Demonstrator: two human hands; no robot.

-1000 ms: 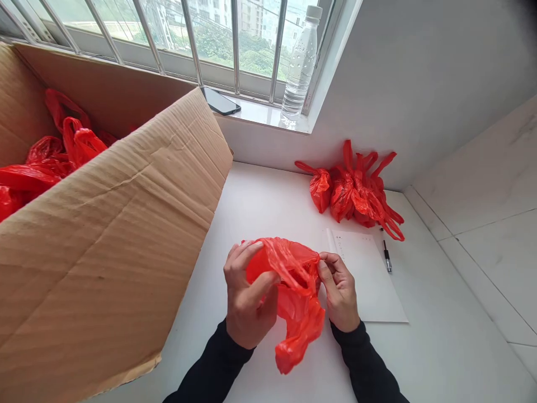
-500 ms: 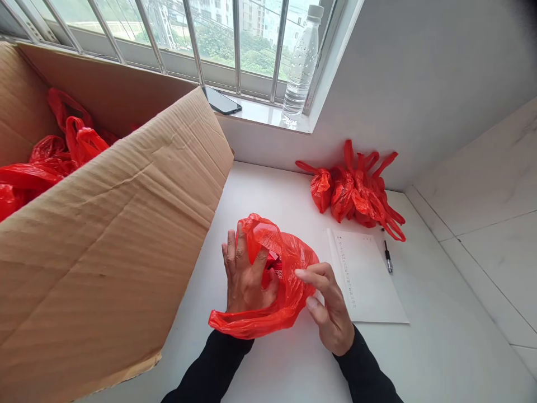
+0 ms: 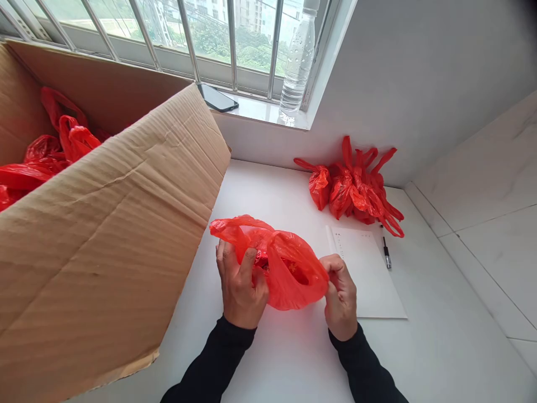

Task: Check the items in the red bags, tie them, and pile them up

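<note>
From my remote seat, I saw the white tabletop (image 3: 260, 187) spread beneath everything, with the big cardboard box (image 3: 113, 224) at its left side. Inside the box lay a heap of red plastic bags (image 3: 78, 140), handles uppermost. By the wall, the cluster of red carrier bags (image 3: 356, 193) sat bunched and, as I judged it, filled and drawn in at their necks. A white sheet of paper (image 3: 375, 285) lay in front of them, small printed marks along its left side.

The red shopping bag (image 3: 293, 288) was between the hands, over the middle of the tabletop. That one was opened but not closed up: its mouth gaped, and I made out dark red, patterned contents inside. The left hand (image 3: 241, 291) had its fingers parted against the bag's mouth; I couldn't tell whether they gripped it. The right hand (image 3: 342, 296) had finger and thumb pinched on the bag's other edge. On the sill stood a clear water bottle (image 3: 297, 64) near a smartphone (image 3: 217, 98). Smallest was the pen (image 3: 386, 256), just beside the sheet.
</note>
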